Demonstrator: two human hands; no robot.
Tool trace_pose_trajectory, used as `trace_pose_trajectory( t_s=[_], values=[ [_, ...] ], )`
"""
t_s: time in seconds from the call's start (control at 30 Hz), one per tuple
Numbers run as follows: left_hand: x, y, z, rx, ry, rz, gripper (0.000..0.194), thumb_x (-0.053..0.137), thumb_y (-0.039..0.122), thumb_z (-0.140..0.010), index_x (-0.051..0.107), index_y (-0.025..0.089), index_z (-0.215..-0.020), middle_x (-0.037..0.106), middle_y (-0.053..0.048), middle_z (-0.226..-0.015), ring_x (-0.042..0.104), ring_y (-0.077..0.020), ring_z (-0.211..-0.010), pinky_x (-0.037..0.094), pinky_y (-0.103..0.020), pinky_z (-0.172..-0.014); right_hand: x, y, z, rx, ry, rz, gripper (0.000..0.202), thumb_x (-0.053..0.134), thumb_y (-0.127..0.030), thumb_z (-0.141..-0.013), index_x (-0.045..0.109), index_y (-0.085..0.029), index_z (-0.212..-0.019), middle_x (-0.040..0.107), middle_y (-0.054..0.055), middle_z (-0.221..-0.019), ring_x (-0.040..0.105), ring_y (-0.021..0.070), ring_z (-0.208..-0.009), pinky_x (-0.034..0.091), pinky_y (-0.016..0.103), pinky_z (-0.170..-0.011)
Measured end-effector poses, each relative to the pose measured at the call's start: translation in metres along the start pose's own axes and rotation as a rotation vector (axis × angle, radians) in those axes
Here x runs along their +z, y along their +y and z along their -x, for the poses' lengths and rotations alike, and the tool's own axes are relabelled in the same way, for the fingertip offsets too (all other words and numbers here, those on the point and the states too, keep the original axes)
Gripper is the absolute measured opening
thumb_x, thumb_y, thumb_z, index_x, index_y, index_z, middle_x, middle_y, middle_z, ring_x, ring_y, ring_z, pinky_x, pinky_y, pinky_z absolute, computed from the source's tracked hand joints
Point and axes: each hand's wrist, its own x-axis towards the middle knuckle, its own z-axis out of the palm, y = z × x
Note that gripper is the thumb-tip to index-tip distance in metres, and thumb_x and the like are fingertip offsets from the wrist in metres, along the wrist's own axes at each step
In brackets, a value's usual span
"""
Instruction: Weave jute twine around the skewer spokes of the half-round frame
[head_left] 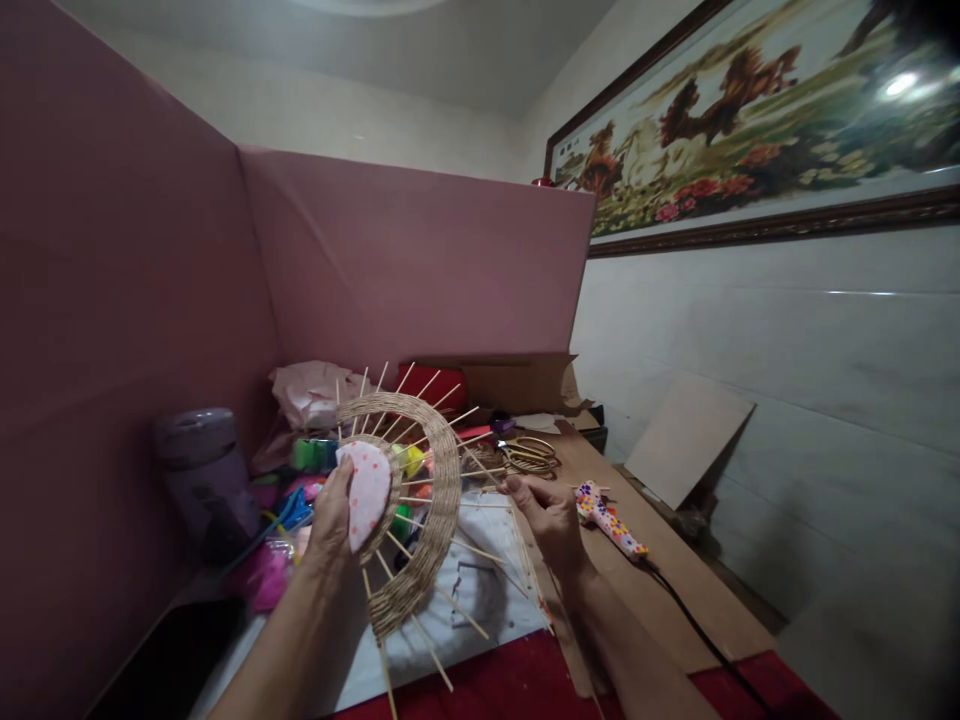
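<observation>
My left hand (330, 520) grips a half-round woven piece at its straight inner side, with the thumb on a pale pink half-disc (366, 500) with dots. Thin wooden sticks radiate from this centre through a wide band of tan twisted cord (444, 500) and poke out past its outer edge. To the right, my right hand (551, 520) is closed in a pinch on a thin strand of cord (484, 468), which runs taut from the band's outer edge. The fingers of my left hand behind the piece are hidden.
A flower-patterned glue gun (611, 522) with a black cable lies on brown board at right. Scissors (529, 453) with gold handles lie behind my right hand. A lilac tumbler (206, 480) and colourful bagged materials (266, 572) stand at left, beside pink partition walls (420, 260).
</observation>
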Motion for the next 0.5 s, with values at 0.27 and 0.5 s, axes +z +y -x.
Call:
trace_pose_trajectory(
  t_s=[0.27,0.5],
  values=[
    [0.002,-0.003,0.006,-0.249,-0.053,0.121,0.037,0.061,0.031,-0.078,0.059,0.011,-0.108,0.071,-0.007,-0.069,0.067,-0.0181,-0.055,0.057,-0.026,-0.054,0.015,0.005,-0.003,0.333,-0.139,-0.247,0.033,0.066,-0.044,-0.069,0.064,-0.014,-0.056,0.03,-0.006,-0.045,0.02,0.0058,-0.043,0.014,0.022,-0.04],
    [0.004,-0.003,0.014,-0.271,-0.053,0.157,0.03,0.062,0.021,-0.076,0.06,0.009,-0.103,0.068,-0.005,-0.056,0.063,-0.0174,-0.043,0.055,-0.024,-0.046,0.017,-0.001,-0.001,0.38,-0.226,-0.278,0.023,0.069,-0.036,-0.063,0.068,-0.014,-0.058,0.034,-0.006,-0.044,0.02,0.0047,-0.043,0.01,0.022,-0.04]
  ],
)
